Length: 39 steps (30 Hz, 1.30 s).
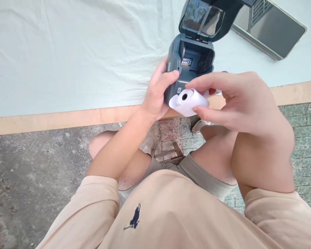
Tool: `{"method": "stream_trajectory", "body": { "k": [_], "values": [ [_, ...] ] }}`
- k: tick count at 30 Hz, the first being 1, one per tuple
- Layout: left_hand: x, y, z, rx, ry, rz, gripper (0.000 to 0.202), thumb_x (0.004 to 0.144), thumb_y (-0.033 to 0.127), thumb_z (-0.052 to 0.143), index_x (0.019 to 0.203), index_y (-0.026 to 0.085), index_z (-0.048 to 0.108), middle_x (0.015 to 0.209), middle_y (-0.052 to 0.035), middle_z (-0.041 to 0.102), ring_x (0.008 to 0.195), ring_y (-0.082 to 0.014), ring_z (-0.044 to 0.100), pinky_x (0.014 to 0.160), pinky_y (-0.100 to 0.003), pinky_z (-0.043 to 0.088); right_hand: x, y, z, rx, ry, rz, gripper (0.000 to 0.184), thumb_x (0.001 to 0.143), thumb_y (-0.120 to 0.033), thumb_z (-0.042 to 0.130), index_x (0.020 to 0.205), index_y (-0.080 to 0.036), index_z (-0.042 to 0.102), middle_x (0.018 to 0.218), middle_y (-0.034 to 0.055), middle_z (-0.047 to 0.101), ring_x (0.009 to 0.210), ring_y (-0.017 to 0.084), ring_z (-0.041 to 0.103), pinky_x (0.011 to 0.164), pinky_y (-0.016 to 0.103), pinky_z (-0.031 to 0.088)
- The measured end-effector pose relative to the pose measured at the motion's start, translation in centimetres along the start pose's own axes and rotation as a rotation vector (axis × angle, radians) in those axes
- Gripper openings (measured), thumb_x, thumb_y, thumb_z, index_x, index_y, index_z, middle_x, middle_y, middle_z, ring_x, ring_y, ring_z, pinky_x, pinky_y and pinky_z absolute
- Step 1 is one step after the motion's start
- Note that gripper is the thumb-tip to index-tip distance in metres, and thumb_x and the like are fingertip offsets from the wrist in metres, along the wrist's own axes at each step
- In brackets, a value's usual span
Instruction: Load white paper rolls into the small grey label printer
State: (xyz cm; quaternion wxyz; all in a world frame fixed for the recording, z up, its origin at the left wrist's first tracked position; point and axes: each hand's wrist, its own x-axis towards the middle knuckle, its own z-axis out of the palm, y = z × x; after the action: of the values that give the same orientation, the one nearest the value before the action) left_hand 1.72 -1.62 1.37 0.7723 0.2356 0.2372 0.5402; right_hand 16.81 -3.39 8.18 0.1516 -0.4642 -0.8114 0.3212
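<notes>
A dark grey label printer (193,57) stands at the table's near edge with its lid (202,17) flipped up and its paper bay showing. My left hand (157,91) is wrapped round the printer's left front corner, thumb on top. My right hand (238,100) pinches a white paper roll (189,101) between thumb and fingers, just in front of the printer's front face and below the open bay. The roll's hollow core faces me and a loose flap curls at its left end.
The table (54,119) has a wooden edge and a white cloth (67,52) over it. A flat silver device (272,29) lies at the back right. Below are my knees, a wooden stool (169,154) and a concrete and brick floor.
</notes>
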Motion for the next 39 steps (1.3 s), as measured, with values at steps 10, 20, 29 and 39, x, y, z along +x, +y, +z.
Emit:
{"method": "stream_trajectory", "body": {
  "k": [10, 20, 29, 39],
  "values": [
    [0.0, -0.3, -0.3, 0.037, 0.022, -0.017, 0.023, 0.077, 0.016, 0.044, 0.097, 0.019, 0.055, 0.076, 0.0017, 0.058, 0.067, -0.0075, 0.059, 0.062, -0.017, 0.043, 2.1, 0.7, -0.1, -0.326, 0.249, 0.031, 0.037, 0.068, -0.017, 0.049, 0.103, -0.027, 0.047, 0.098, -0.0047, 0.054, 0.085, 0.008, 0.051, 0.071, 0.022, 0.040],
    [0.1, -0.2, -0.6, 0.099, 0.064, -0.084, 0.027, 0.075, 0.030, 0.046, 0.101, 0.026, 0.050, 0.085, -0.0005, 0.063, 0.104, -0.0231, 0.053, 0.084, -0.029, 0.045, 2.9, 0.7, -0.4, -0.553, 0.251, 0.052, 0.033, 0.073, -0.031, 0.048, 0.106, -0.031, 0.047, 0.102, -0.0065, 0.054, 0.092, 0.014, 0.051, 0.078, 0.028, 0.040],
    [0.1, 0.4, -0.2, 0.048, 0.067, -0.053, 0.031, 0.077, 0.043, 0.036, 0.086, 0.019, 0.053, 0.077, -0.0022, 0.056, 0.105, -0.0212, 0.054, 0.091, -0.034, 0.044, 2.4, 0.4, 0.1, -0.522, 0.115, -0.130, 0.027, 0.072, -0.049, 0.048, 0.091, -0.030, 0.052, 0.093, -0.0044, 0.056, 0.102, 0.018, 0.044, 0.080, 0.037, 0.030],
    [0.2, 0.2, -0.7, 0.060, -0.027, -0.098, 0.030, 0.076, 0.042, 0.041, 0.091, 0.019, 0.054, 0.084, -0.0036, 0.063, 0.114, -0.0254, 0.049, 0.092, -0.034, 0.044, 2.3, 2.0, -0.1, -0.512, 0.351, -0.324, 0.017, 0.073, -0.036, 0.052, 0.086, -0.026, 0.057, 0.087, -0.0030, 0.057, 0.090, 0.011, 0.052, 0.079, 0.034, 0.032]
  ]
}}
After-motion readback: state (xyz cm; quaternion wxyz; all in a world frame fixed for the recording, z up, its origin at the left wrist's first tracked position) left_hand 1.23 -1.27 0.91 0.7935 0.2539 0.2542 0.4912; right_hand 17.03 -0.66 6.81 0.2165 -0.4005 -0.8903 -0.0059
